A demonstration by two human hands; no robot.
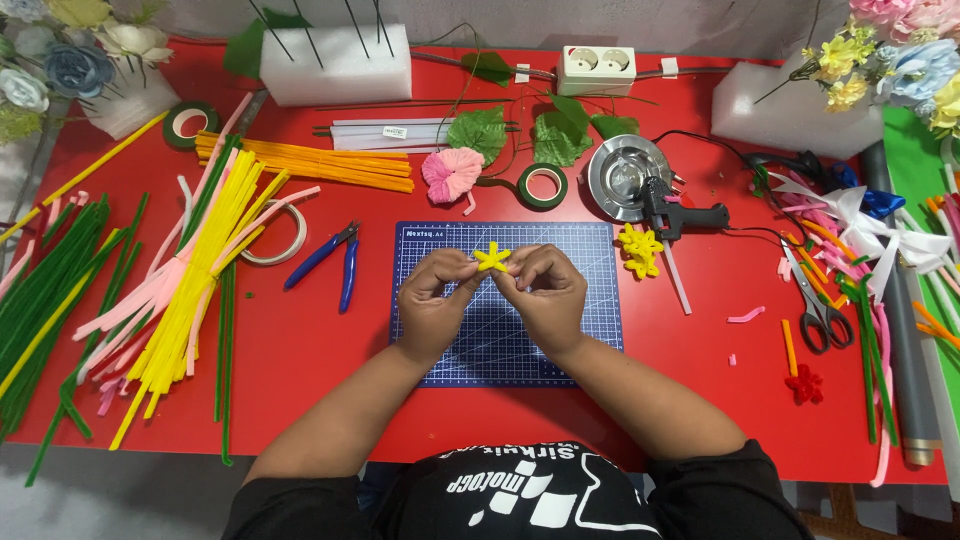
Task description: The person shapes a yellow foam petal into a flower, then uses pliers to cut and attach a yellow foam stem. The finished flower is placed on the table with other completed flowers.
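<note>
The person pinches a small yellow star flower (491, 258) between the left hand (432, 308) and right hand (548, 300), each grip closed on it, above the blue cutting mat (590, 300). Several finished yellow flowers (640, 250) lie just beside the mat; many yellow pipe cleaners (205, 270) remain unused.

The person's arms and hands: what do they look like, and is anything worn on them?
Both hands, left and right, are bare, with no gloves, and no rings or watch show. The forearms are uncovered; short black sleeves of a black shirt with white printing end near the elbows.
</note>
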